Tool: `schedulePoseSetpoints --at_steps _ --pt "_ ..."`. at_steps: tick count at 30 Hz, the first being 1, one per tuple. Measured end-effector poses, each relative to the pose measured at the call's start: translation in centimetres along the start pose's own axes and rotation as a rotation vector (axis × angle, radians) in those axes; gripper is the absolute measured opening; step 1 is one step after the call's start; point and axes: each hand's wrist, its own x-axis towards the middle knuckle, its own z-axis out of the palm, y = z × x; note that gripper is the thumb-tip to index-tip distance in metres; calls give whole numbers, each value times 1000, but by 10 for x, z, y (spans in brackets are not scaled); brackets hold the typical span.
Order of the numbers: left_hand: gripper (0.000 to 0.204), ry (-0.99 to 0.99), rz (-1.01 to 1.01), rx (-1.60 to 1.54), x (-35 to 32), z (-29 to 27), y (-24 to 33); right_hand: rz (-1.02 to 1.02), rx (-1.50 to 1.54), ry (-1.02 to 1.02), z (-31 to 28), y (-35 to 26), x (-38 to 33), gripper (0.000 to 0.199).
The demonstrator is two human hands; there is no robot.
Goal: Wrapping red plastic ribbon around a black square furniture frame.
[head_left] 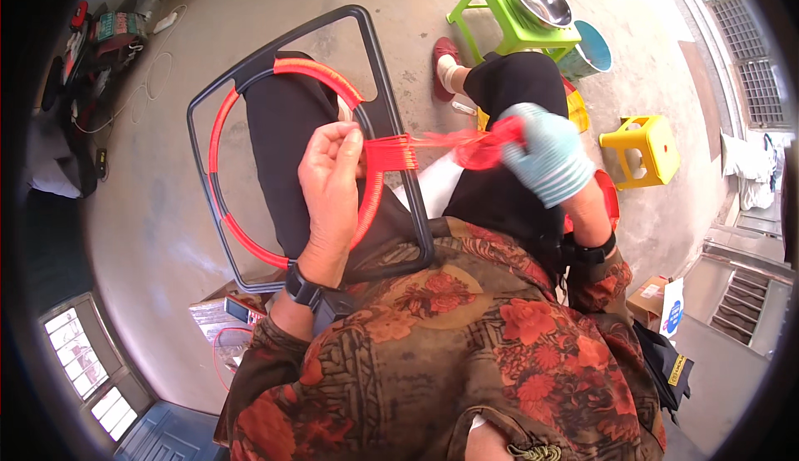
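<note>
A black frame [380,70] with rounded corners rests over my left thigh, tilted. Inside it sits a ring [320,71] wrapped in sections with red-orange cord, some stretches bare black. Several red strands [391,155] span side by side from the ring's right side to the frame's right bar. My left hand [331,182], bare, pinches the red cord at the ring, thumb against the fingers. To the right, my right hand [549,157] wears a blue-and-white striped glove and grips a loose bundle of red cord [481,151], blurred by motion, drawn out from the frame.
Ahead stands a green stool [508,24] carrying a metal bowl [543,1], beside a blue bucket [589,49]. A yellow stool [653,151] is at the right. A cardboard box [649,296] and a black bag [662,365] lie lower right. White cable [150,86] trails across the floor at left.
</note>
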Motion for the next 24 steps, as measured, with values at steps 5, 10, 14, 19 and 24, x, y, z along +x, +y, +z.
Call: schedulePoseSetpoints --at_steps 5,10,14,19,24 --pt "13 -147 -194 -65 4 -2 0 834 1441 856 -37 73 -37 17" --pt "13 -135 -218 -136 3 5 -5 618 1467 600 -19 73 -34 30" --pt "12 -157 -221 -156 3 4 -6 634 1244 -229 23 -15 6 32" --pt "12 -119 -228 -151 4 3 -5 690 1303 -554 52 -26 17 34" --pt "14 -108 -246 -154 2 5 -1 682 1866 -46 54 -27 13 28"
